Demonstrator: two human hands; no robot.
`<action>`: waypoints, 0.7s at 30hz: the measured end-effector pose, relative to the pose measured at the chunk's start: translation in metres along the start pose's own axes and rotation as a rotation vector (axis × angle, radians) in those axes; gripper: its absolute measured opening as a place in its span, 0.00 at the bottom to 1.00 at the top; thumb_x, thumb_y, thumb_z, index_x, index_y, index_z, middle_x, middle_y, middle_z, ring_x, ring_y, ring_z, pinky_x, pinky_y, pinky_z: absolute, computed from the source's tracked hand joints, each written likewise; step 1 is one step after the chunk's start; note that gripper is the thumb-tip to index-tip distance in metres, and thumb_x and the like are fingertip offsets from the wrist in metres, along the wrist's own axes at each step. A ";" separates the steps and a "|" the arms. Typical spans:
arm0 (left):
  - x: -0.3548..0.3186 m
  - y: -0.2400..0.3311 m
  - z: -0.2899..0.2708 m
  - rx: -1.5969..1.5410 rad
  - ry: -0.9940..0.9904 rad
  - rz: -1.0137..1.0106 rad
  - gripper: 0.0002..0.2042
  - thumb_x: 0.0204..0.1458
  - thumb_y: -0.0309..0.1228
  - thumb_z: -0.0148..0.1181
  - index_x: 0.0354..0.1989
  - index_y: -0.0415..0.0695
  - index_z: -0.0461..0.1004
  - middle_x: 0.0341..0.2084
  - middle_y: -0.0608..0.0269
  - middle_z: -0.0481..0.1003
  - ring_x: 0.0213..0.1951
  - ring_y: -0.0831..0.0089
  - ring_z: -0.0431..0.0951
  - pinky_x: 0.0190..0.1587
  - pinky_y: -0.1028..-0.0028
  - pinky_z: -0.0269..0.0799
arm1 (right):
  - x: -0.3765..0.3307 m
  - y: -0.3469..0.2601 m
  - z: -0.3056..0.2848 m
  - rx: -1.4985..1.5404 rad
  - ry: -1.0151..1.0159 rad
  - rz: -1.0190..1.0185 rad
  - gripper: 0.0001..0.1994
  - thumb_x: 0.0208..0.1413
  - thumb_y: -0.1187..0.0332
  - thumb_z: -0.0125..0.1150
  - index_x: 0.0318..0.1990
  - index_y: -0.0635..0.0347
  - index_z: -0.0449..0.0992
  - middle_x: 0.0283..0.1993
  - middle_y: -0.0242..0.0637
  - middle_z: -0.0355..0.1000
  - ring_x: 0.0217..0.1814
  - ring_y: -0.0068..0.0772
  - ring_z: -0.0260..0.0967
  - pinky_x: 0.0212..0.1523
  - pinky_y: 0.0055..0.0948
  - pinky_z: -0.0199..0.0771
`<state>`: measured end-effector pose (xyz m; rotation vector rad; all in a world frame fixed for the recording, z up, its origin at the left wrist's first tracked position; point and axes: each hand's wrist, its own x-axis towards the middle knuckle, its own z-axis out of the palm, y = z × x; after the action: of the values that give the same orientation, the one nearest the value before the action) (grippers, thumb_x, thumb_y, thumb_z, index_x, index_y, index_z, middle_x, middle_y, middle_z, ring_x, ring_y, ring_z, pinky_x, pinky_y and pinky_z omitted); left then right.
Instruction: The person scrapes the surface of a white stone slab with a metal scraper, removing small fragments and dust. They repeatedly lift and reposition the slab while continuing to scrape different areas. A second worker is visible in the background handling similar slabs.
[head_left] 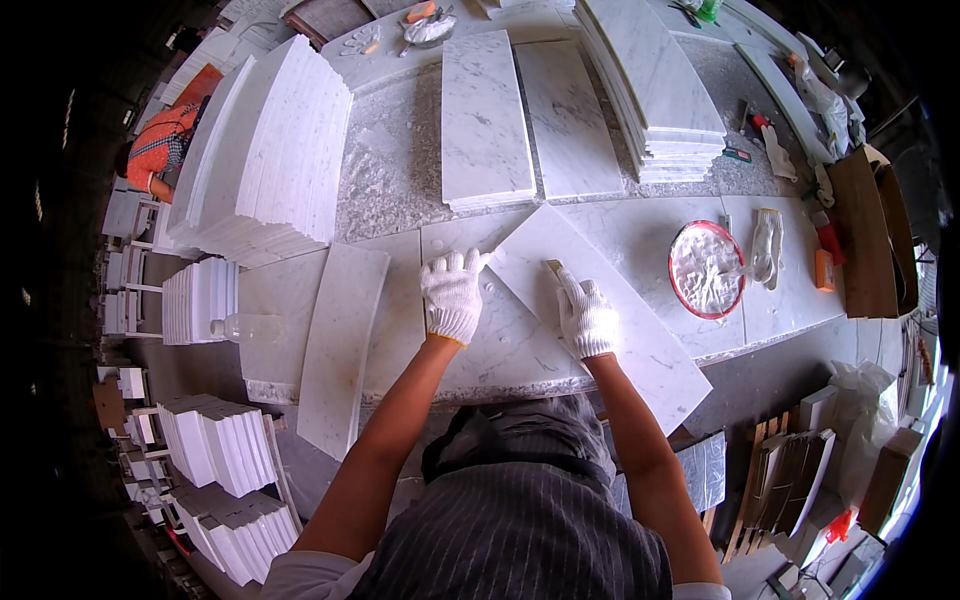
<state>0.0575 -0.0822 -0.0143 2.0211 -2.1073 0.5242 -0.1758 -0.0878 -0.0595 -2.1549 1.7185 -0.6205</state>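
Our gloved L hand [452,296], fingers half-curled, at L corner of skewed marble slab [642,345] overhanging worktop's [640,235] front edge; can't tell if pinching. Our R hand [588,318] grips small flat tool [553,266] over slab.

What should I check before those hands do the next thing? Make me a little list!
1. Gloves on: ok; the left hand and right hand both wear white ones.
2. Tool in hand: ok; a thin tool pokes out by the right fingers.
3. Slab all on the table: not ok; its near end sticks out past the edge.
4. Left fingers touching the slab: cannot tell; they're near its corner.
5. Red-rimmed tub apart from the slab: ok.
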 end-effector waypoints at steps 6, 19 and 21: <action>0.000 0.000 0.002 0.013 -0.009 -0.002 0.14 0.49 0.30 0.59 0.46 0.50 0.77 0.34 0.62 0.74 0.37 0.60 0.73 0.43 0.58 0.68 | 0.000 0.000 0.000 0.005 -0.010 0.012 0.16 0.63 0.58 0.56 0.57 0.39 0.76 0.37 0.40 0.74 0.32 0.46 0.77 0.29 0.46 0.77; -0.016 -0.005 0.005 -0.213 0.034 -0.189 0.21 0.47 0.31 0.67 0.52 0.51 0.78 0.42 0.61 0.76 0.42 0.56 0.75 0.47 0.58 0.70 | 0.000 -0.001 -0.002 0.030 0.027 0.012 0.15 0.62 0.60 0.58 0.56 0.41 0.77 0.35 0.41 0.74 0.32 0.48 0.76 0.30 0.48 0.76; -0.026 -0.005 0.008 -0.305 0.068 -0.356 0.18 0.49 0.30 0.67 0.51 0.49 0.77 0.41 0.58 0.75 0.43 0.56 0.75 0.47 0.58 0.71 | 0.000 -0.002 -0.002 0.022 0.024 0.008 0.15 0.62 0.60 0.58 0.56 0.41 0.77 0.35 0.41 0.74 0.32 0.48 0.76 0.30 0.48 0.76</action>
<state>0.0647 -0.0605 -0.0302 2.0920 -1.6179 0.1954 -0.1755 -0.0871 -0.0568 -2.1331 1.7233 -0.6629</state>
